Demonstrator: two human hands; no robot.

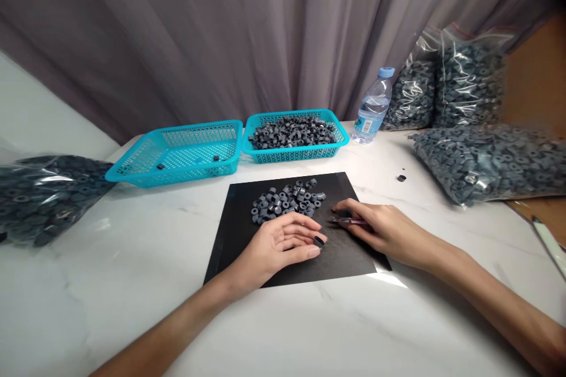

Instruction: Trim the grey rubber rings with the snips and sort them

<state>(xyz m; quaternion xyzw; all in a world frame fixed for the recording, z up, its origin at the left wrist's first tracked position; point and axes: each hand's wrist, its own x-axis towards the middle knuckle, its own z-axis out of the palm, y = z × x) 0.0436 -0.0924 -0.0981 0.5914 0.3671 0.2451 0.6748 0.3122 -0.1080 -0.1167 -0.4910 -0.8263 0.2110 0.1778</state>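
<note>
Over the black mat (354,262), my left hand (283,241) pinches one small dark grey ring (319,241) between thumb and fingertips. My right hand (375,224) is closed round a slim cutting tool (349,221) with a metal tip and a reddish handle; its exact kind is hard to make out. The tip points left toward the ring and is apart from it. Just behind my left hand, a loose heap of similar short grey rings (285,200) lies on the mat.
Behind the mat stand a turquoise basket (289,156) full of rings and another basket (177,177) with a few pieces. A water bottle (372,109) and bulging clear bags (490,165) are at right. Another bag (48,194) lies left. One ring (401,178) sits on the white table (145,259).
</note>
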